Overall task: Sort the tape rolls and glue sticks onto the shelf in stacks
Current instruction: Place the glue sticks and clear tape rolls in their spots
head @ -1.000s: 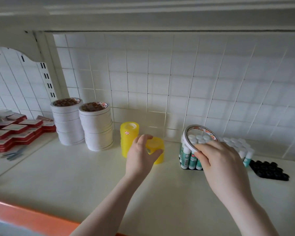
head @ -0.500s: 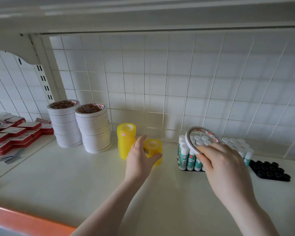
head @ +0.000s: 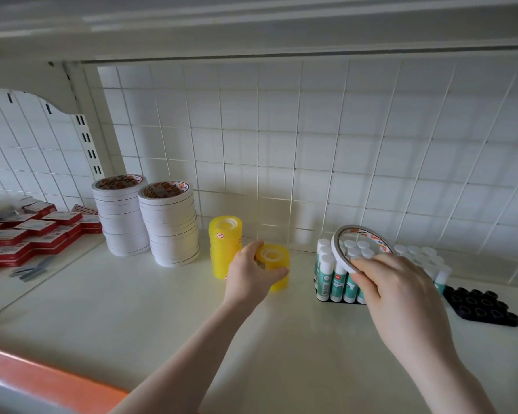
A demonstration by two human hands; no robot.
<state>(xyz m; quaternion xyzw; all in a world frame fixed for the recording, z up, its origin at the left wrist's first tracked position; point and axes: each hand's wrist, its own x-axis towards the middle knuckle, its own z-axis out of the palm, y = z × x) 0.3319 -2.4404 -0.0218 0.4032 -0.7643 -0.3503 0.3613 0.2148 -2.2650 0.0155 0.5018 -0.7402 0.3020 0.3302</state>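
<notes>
left hand point(head: 248, 279) still grips yellow tape stack point(head: 274, 265) | right hand point(head: 398, 291) unmoved

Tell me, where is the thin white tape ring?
In the head view, the thin white tape ring is right of centre, tilted and pinched by the right hand, just over the glue sticks at the back of the shelf.

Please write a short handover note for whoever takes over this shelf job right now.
Left hand grips the short yellow tape stack, standing on the shelf beside the taller yellow stack.
Right hand holds a thin white tape roll, tilted, above the glue sticks.
Done: two white tape stacks at back left; glue sticks upright in their black tray.
Left: put the held white roll on a white stack; fill the empty black tray.
</notes>
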